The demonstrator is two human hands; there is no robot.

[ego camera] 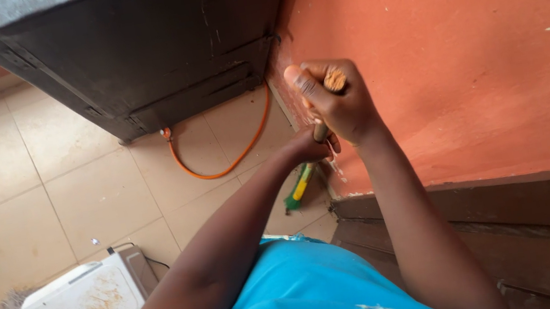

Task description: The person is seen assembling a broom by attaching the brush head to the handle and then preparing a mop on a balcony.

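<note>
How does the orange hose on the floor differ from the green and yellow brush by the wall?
The orange hose is long, thin and curved, in one colour; the green and yellow brush is short, straight and two-coloured. The hose runs under the dark cabinet; the brush sits partly behind the left hand. Both lie on the tiled floor.

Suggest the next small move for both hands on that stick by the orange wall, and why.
Probably sweep downward along the wall: the right hand grips the stick's top, the left hand steadies it lower, and the green-and-yellow head sits at the wall's foot.

My one head camera looked steeply down past my chest, close on my hands, facing the orange wall [481, 53] and tiled floor [35, 187].
</note>
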